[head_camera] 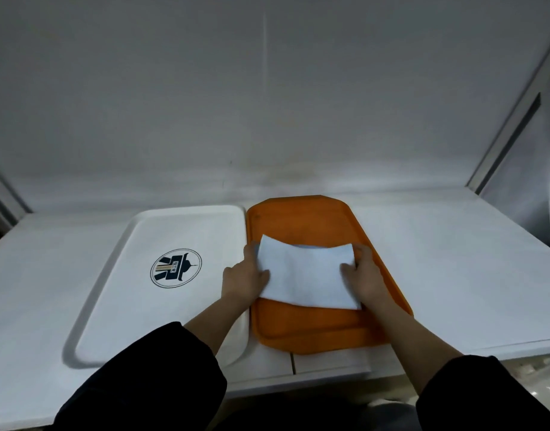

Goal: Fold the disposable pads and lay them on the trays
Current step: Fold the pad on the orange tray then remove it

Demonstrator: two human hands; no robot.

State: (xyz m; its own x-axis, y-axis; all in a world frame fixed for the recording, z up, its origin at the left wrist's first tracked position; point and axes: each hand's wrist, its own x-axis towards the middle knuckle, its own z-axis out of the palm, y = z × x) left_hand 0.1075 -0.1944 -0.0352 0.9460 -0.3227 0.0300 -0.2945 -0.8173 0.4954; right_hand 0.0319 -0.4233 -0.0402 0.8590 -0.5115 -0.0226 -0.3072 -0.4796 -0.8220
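Note:
A folded white disposable pad (307, 273) lies across the middle of the orange tray (301, 220). My left hand (244, 279) grips the pad's left edge, thumb on top and fingers underneath. My right hand (365, 275) holds the right edge the same way, thumb on the pad. A white tray (161, 231) with a round dark logo sits directly left of the orange one, with nothing on it.
Both trays rest on a white table (454, 259) against a pale wall. The table's front edge runs near my sleeves. A metal frame post (513, 126) rises at the right.

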